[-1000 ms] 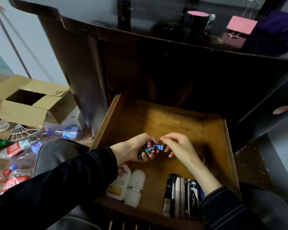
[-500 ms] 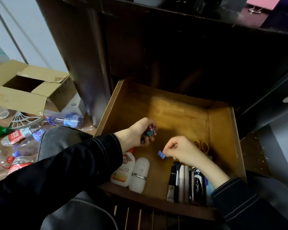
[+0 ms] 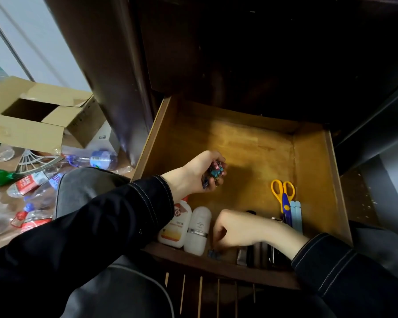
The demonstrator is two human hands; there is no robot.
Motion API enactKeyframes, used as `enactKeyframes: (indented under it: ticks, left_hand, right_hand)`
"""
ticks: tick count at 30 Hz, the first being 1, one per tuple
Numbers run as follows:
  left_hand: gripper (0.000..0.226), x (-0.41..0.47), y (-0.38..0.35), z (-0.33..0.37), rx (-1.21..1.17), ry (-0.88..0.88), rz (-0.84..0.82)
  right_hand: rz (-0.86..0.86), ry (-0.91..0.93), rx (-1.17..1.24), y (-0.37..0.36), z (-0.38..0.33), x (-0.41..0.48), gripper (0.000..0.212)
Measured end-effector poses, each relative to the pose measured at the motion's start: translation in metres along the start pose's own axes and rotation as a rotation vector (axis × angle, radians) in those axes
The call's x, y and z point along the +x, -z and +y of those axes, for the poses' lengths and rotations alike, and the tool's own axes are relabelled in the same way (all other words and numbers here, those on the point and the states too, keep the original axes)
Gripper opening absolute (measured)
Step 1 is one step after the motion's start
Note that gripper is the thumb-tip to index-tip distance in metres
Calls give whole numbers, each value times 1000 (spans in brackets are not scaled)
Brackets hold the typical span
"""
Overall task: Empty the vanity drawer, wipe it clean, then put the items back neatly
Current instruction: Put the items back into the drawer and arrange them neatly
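The wooden vanity drawer [image 3: 313, 171] stands pulled out below the dark vanity. My left hand [image 3: 193, 175] hovers over its left side and grips a bunch of small coloured binder clips [image 3: 215, 172]. My right hand [image 3: 234, 228] reaches down at the drawer's front edge, fingertips pinching a small blue binder clip [image 3: 214, 253]. Two white bottles [image 3: 197, 230] lie at the front left. Yellow-handled scissors [image 3: 283, 193] and pale blue sticks [image 3: 295, 214] lie at the right. My right forearm partly hides dark cosmetic tubes [image 3: 253, 255].
An open cardboard box [image 3: 41, 115] sits on the floor at the left, with several plastic bottles [image 3: 94, 159] and a white fan-shaped rack [image 3: 35, 159] beside it. My knee in grey fabric [image 3: 85, 187] is left of the drawer. A slatted wooden piece [image 3: 207, 292] is below the drawer front.
My right hand took a blue clip from the bunch and carried it down to the drawer's front edge. The left hand stayed with the bunch. The camera tilted downward.
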State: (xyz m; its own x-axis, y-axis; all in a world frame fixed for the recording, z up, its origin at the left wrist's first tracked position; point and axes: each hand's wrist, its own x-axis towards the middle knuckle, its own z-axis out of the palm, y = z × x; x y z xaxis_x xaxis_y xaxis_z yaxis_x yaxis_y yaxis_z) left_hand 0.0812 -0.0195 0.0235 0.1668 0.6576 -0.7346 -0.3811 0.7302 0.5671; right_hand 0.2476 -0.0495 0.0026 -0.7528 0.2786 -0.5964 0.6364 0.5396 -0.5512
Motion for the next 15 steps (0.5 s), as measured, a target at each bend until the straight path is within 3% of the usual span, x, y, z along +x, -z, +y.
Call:
enactKeyframes:
  ticks: [6, 9, 11, 15]
  left_hand:
    - [13, -3, -2, -1, -10, 4, 10]
    - [17, -2, -2, -2, -23, 16, 17]
    - [21, -2, -2, -2, -36, 28, 32]
    - [22, -3, -3, -5, -33, 40, 85]
  right_hand:
    - [-39, 18, 18, -3, 0, 2, 20]
    - [26, -7, 171, 13, 4, -5, 31]
    - [202, -79, 293, 31, 9, -13, 33]
    - [825, -107, 388, 55, 18, -25, 26]
